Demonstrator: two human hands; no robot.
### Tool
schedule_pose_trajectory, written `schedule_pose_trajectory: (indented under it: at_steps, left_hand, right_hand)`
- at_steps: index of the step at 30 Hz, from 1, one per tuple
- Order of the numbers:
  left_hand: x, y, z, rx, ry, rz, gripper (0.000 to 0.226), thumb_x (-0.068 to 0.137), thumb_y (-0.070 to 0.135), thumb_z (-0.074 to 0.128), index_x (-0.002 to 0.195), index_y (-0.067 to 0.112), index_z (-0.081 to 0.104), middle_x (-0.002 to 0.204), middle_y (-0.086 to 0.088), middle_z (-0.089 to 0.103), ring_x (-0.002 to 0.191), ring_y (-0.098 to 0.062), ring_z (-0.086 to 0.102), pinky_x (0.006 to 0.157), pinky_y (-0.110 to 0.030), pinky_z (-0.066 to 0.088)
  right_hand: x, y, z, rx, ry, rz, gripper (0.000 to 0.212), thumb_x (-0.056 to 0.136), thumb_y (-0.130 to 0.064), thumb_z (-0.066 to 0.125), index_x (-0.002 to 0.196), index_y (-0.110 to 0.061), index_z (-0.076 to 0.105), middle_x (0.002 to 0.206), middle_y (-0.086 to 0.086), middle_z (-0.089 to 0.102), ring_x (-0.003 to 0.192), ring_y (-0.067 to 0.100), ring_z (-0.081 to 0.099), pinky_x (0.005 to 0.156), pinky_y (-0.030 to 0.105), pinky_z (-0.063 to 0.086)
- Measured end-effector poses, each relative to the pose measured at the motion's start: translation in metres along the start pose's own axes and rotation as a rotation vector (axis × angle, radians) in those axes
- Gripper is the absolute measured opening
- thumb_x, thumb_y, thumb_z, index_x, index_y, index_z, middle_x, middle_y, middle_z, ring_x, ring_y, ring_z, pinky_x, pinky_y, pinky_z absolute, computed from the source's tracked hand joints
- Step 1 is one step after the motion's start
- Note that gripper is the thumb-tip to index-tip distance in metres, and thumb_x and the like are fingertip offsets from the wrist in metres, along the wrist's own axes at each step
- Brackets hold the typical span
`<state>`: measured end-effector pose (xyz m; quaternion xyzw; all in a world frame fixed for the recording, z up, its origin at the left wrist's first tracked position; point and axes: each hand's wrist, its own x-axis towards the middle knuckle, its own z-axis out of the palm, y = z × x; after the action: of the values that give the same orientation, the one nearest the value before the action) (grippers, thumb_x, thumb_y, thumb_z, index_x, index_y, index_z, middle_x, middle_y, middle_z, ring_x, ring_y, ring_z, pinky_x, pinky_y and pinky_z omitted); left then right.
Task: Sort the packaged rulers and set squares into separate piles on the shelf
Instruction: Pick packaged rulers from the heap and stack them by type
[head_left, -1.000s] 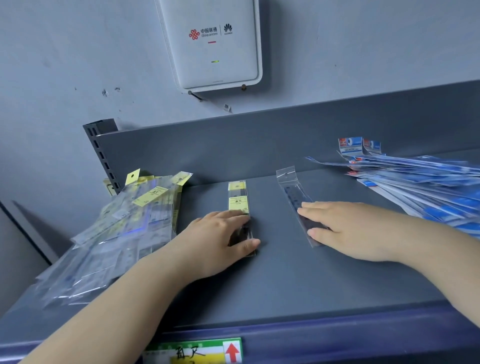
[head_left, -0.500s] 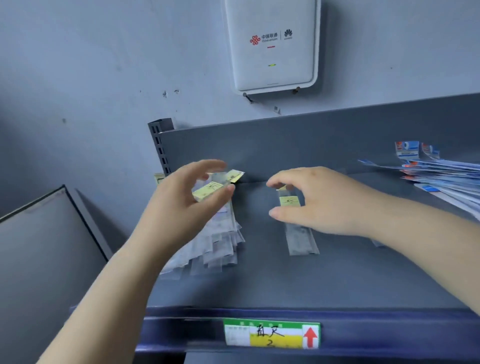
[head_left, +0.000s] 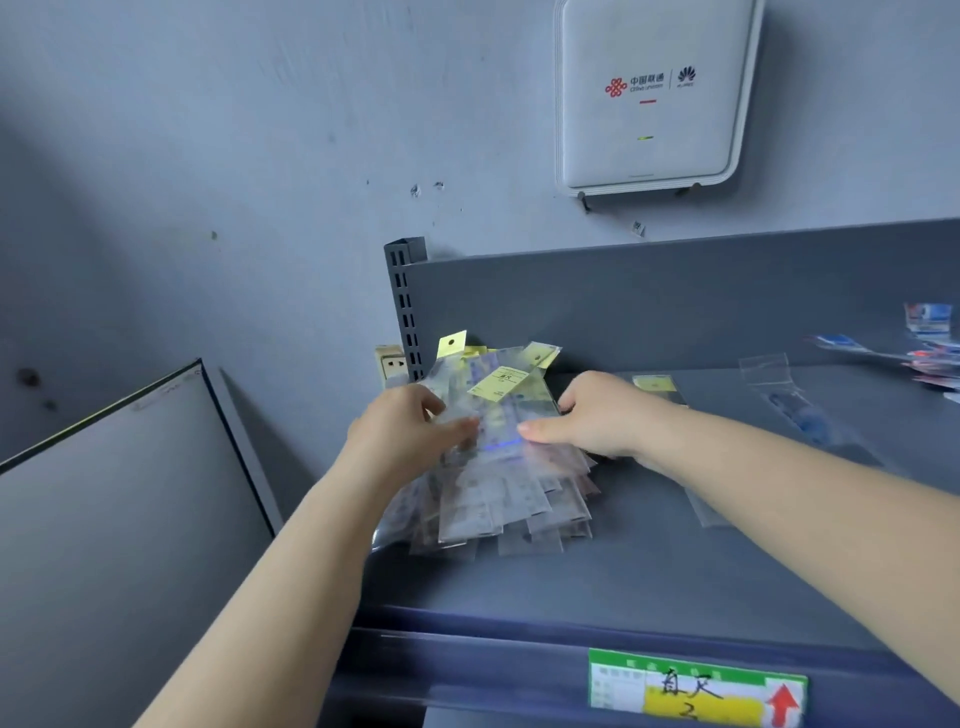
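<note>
Grey shelf (head_left: 675, 561); both hands on ruler pile (head_left: 498, 499).

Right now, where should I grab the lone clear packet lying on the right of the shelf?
Pinch the clear packet by its empty top flap, reaching from the right. It lies flat on the shelf, so the thin flap probably lifts easiest.

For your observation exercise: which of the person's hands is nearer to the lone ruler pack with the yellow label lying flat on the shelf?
Right. The right hand is just left of the yellow-labelled ruler pack, its wrist overlapping it; the left hand is farther left, across the pile of packs.
</note>
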<state>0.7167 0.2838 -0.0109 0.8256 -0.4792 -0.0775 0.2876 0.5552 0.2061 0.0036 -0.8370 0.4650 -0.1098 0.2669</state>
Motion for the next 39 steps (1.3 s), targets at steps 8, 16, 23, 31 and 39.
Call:
schedule_pose_trajectory:
  at_steps: [8, 16, 23, 31, 39]
  left_hand:
    - [-0.003, 0.000, -0.003, -0.444, 0.021, 0.019, 0.013, 0.091, 0.015, 0.057, 0.079, 0.014, 0.051, 0.069, 0.001, 0.048, 0.055, -0.011, 0.039, 0.048, -0.016, 0.033]
    - [-0.002, 0.002, -0.010, -0.886, 0.087, -0.044, 0.020, 0.089, -0.001, 0.048, 0.076, 0.013, 0.051, 0.067, 0.001, 0.060, 0.053, -0.013, 0.042, 0.047, -0.017, 0.032]
    - [-0.006, 0.013, -0.016, -1.118, -0.032, -0.007, 0.018, 0.083, -0.008, 0.058, 0.094, 0.007, 0.058, 0.069, 0.001, 0.065, 0.048, -0.007, 0.058, 0.051, -0.019, 0.042]
    - [-0.018, 0.056, 0.001, -1.144, -0.166, 0.113, 0.046, 0.076, -0.020, 0.059, 0.116, 0.003, 0.058, 0.093, -0.014, 0.068, 0.079, -0.023, 0.068, 0.057, -0.027, 0.057]
    - [-0.034, 0.105, 0.034, -0.947, -0.396, 0.107, 0.030, 0.075, -0.019, 0.062, 0.096, 0.003, 0.061, 0.084, -0.012, 0.062, 0.073, -0.020, 0.067, 0.052, -0.025, 0.055]
  right_hand:
    - [0.012, 0.016, 0.000, 0.446, 0.001, 0.129, 0.017, 0.087, -0.022, 0.063, 0.075, -0.010, 0.058, 0.060, 0.000, 0.051, 0.049, 0.013, 0.041, 0.045, 0.021, 0.028]
    - [0.010, 0.031, -0.019, 0.610, 0.264, 0.052, 0.020, 0.093, -0.011, 0.052, 0.073, -0.011, 0.054, 0.066, 0.001, 0.060, 0.051, 0.013, 0.047, 0.048, 0.022, 0.033]
    - [-0.009, 0.044, -0.062, 0.694, 0.540, -0.074, 0.013, 0.086, -0.013, 0.061, 0.073, -0.013, 0.062, 0.070, 0.003, 0.061, 0.058, 0.011, 0.056, 0.057, 0.021, 0.042]
    - [-0.040, 0.084, -0.127, 0.918, 0.689, -0.188, 0.008, 0.078, -0.009, 0.072, 0.076, -0.013, 0.066, 0.056, -0.008, 0.065, 0.050, 0.002, 0.062, 0.067, 0.018, 0.055]
    - [-0.066, 0.129, -0.148, 0.915, 0.680, -0.184, 0.007, 0.083, -0.009, 0.068, 0.077, -0.013, 0.066, 0.066, -0.003, 0.069, 0.058, 0.008, 0.068, 0.062, 0.016, 0.056]
